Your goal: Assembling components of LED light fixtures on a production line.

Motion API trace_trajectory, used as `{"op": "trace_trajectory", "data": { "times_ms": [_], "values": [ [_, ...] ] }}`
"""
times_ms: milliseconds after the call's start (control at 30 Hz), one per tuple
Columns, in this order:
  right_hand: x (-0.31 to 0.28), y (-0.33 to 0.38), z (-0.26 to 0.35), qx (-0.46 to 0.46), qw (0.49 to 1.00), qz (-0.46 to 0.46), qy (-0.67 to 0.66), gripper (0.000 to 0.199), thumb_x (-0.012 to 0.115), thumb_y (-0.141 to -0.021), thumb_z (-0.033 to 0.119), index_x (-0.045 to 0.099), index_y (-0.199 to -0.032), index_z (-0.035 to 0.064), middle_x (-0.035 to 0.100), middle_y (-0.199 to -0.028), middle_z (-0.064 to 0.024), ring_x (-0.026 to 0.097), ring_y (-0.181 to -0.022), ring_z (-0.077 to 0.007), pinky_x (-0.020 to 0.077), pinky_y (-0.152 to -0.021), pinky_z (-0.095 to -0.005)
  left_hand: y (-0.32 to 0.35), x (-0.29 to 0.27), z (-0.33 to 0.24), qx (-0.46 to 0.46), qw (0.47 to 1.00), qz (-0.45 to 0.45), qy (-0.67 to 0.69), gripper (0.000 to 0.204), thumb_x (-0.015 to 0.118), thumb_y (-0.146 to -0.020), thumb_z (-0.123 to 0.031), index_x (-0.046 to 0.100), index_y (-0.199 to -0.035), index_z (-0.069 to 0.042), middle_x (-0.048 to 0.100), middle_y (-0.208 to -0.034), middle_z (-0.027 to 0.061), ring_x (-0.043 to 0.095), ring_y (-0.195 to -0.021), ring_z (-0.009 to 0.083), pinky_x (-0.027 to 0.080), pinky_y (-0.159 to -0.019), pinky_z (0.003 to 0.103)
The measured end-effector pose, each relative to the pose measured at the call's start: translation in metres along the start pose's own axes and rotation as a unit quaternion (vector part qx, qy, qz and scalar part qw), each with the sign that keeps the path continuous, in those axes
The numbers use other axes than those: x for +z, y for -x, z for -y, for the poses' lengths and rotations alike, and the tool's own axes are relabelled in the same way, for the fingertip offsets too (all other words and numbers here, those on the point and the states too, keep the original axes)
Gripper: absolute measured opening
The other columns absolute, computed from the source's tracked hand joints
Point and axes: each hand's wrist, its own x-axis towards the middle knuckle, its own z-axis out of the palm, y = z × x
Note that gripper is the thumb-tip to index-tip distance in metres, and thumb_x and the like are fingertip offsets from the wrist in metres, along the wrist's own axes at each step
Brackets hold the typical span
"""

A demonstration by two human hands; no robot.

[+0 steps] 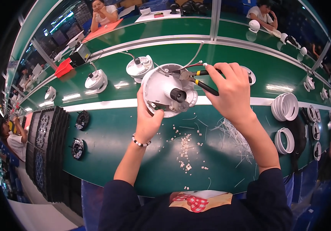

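Note:
My left hand (147, 125) grips a white round camera housing (158, 87) by its lower left rim, tilted up above the bench. A black lens barrel (177, 94) sticks out of the housing, beside a small clear round part (182, 106). Closed around black-and-yellow cutting pliers (207, 88) is my right hand (229, 92). The pliers' jaws are at the housing's upper right, close to the thin wires there; whether they bite on anything cannot be made out. A grey cable (195, 56) rises from the housing's top.
Small white pieces (185, 148) and thin white strips (234, 136) litter the green bench. White rings (284, 107) stand at right; stacked black trays (44, 146) and black round parts (82, 120) at left. Beyond, similar housings (96, 80) line a green belt; people sit across it.

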Motion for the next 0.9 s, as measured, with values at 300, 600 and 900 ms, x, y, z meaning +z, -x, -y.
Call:
{"op": "trace_trajectory", "data": {
  "times_ms": [300,600,900],
  "values": [
    [0.004,0.000,-0.011,0.000,0.999,0.038,-0.013,0.036,0.070,-0.053,0.011,0.059,-0.086,0.0041,0.055,-0.079,-0.0054,0.051,-0.069,-0.0230,0.0408,-0.063,-0.0324,-0.003,0.010,0.007,0.026,0.999,0.025,0.007,0.074,0.037,-0.059,0.010,0.014,-0.129,-0.001,0.032,-0.122,0.0137,0.035,-0.116,0.0220,0.031,-0.096,0.030],
    [-0.012,0.069,-0.027,0.107,0.988,-0.056,-0.102,0.040,0.072,-0.052,0.007,0.060,-0.090,0.0012,0.058,-0.083,-0.0119,0.054,-0.074,-0.0272,0.0432,-0.068,-0.0344,-0.028,0.007,0.029,0.355,0.862,-0.056,-0.359,0.078,0.047,-0.060,0.007,0.014,-0.130,0.003,0.021,-0.133,0.0254,0.021,-0.125,0.0383,0.017,-0.103,0.038],
    [-0.021,0.166,-0.015,0.244,0.950,-0.079,-0.180,0.042,0.070,-0.048,0.004,0.059,-0.087,0.0009,0.058,-0.082,-0.0131,0.055,-0.073,-0.0274,0.0455,-0.067,-0.0336,-0.084,0.099,0.040,-0.199,0.962,0.060,0.178,0.055,0.042,-0.070,0.006,0.022,-0.121,0.001,0.038,-0.117,0.0186,0.047,-0.105,0.0285,0.045,-0.087,0.043]
  ]
}}
